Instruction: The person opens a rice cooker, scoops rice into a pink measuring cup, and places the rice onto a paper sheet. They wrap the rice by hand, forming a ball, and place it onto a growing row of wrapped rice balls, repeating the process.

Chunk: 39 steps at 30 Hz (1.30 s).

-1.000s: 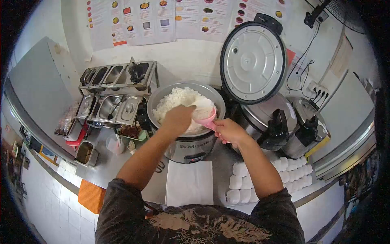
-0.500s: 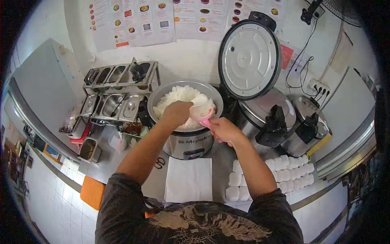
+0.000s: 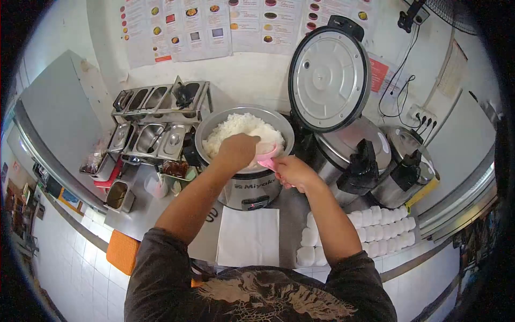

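A steel rice cooker pot (image 3: 214, 124) full of white cooked rice (image 3: 234, 127) stands at the counter's middle. My right hand (image 3: 292, 173) grips the handle of a pink rice scoop (image 3: 267, 153) loaded with rice, held over the pot's near edge. My left hand (image 3: 237, 151) is cupped over the scoop's bowl, fingers pressing the rice in it. A white paper sheet (image 3: 249, 237) lies flat on the counter in front of the pot.
The open round lid (image 3: 328, 78) stands upright to the right of the pot, with two more cookers (image 3: 369, 161) beside it. Steel condiment trays (image 3: 155, 121) sit to the left. Rows of white wrapped rice parcels (image 3: 370, 222) lie at the right front. Menus hang on the wall.
The scoop has dropped lower and nearer the pot's front rim, and my left hand has closed further over the rice in it. My right hand shifted slightly left.
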Available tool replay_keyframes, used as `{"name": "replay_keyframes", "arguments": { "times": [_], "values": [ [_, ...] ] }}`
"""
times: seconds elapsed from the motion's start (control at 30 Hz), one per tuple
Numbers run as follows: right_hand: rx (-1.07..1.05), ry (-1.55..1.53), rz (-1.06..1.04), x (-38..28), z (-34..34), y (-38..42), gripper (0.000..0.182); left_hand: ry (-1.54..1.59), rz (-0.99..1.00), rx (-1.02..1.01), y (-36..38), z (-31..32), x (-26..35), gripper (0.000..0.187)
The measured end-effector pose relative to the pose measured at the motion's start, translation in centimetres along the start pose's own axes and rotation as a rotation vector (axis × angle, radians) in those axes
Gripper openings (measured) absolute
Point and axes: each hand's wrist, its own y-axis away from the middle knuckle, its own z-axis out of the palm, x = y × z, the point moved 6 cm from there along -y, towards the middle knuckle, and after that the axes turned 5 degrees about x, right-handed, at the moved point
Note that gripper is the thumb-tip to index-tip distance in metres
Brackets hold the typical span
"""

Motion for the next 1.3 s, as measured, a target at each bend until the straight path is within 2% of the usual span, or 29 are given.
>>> {"name": "replay_keyframes", "arguments": {
  "times": [0.07, 0.17, 0.27, 0.4, 0.43, 0.53, 0.6, 0.67, 0.77, 0.87, 0.9, 0.97, 1.0, 1.03, 1.07, 1.13, 1.2, 1.3],
  "values": [
    [-0.017, -0.029, -0.010, 0.4, -0.1, 0.2, 0.021, -0.023, -0.083, 0.003, 0.1, 0.0, -1.3, 0.042],
    [-0.004, -0.037, -0.029, 0.3, -0.9, -0.2, 0.022, 0.086, 0.023, 0.061, 2.1, 0.8, -2.1, 0.043],
    [0.058, 0.036, -0.058, 0.4, -0.5, -0.3, 0.024, 0.109, -0.125, -0.076, 3.9, 0.8, 0.6, 0.043],
    [0.076, 0.106, -0.043, -0.4, -0.3, 0.1, 0.024, 0.132, 0.038, 0.064, 2.8, 1.8, -2.7, 0.045],
    [0.076, 0.132, -0.068, -0.7, -0.7, 0.5, 0.022, 0.019, -0.031, 0.044, 2.6, 0.5, -3.1, 0.044],
    [0.036, -0.010, -0.056, 0.2, -1.3, 0.8, 0.019, 0.162, -0.215, 0.266, 3.5, -2.5, -5.2, 0.042],
    [-0.005, -0.067, -0.044, 0.2, -1.6, 3.5, 0.017, -0.073, -0.207, -0.050, 3.4, -0.3, -6.3, 0.040],
    [-0.087, -0.128, -0.006, 1.8, -1.6, 6.0, 0.020, -0.352, -0.116, 0.273, 4.9, 1.3, -7.2, 0.041],
    [-0.195, 0.000, 0.030, 6.7, -0.5, 9.0, 0.029, -0.146, -0.014, 0.575, 7.8, -2.4, -3.7, 0.035],
    [-0.122, 0.339, -0.178, 14.8, 2.0, 9.0, 0.037, 0.098, -0.191, 0.430, 13.3, -1.2, -1.6, 0.022],
    [-0.020, 0.389, -0.315, 17.3, 3.1, 8.9, 0.045, 0.144, -0.357, 0.229, 15.9, 2.1, -2.0, 0.016],
    [0.150, 0.527, -0.480, 19.1, 5.2, 9.3, 0.047, 0.418, -0.459, 0.013, 22.7, 10.9, -3.5, 0.023],
    [0.242, 0.594, -0.565, 19.8, 6.1, 9.6, 0.048, 0.326, -0.313, -0.059, 26.2, 14.0, -3.3, 0.030],
    [0.194, 0.696, -0.572, 21.3, 7.4, 9.4, 0.051, 0.233, -0.163, -0.128, 29.6, 17.0, -3.0, 0.037],
    [0.148, 0.800, -0.579, 22.9, 8.7, 9.1, 0.053, 0.220, -0.277, -0.323, 33.3, 20.8, -3.8, 0.051],
    [0.044, 0.904, -0.610, 26.6, 10.3, 8.9, 0.057, 0.096, -0.401, -0.431, 36.2, 21.4, -2.2, 0.054],
    [-0.074, 0.901, -0.662, 30.0, 11.4, 9.2, 0.061, 0.043, -0.398, -0.401, 37.7, 22.7, -2.2, 0.052],
    [-0.029, 0.938, -0.687, 28.4, 10.5, 9.6, 0.057, 0.043, -0.450, -0.299, 38.1, 23.8, -2.7, 0.048]
  ]
}}
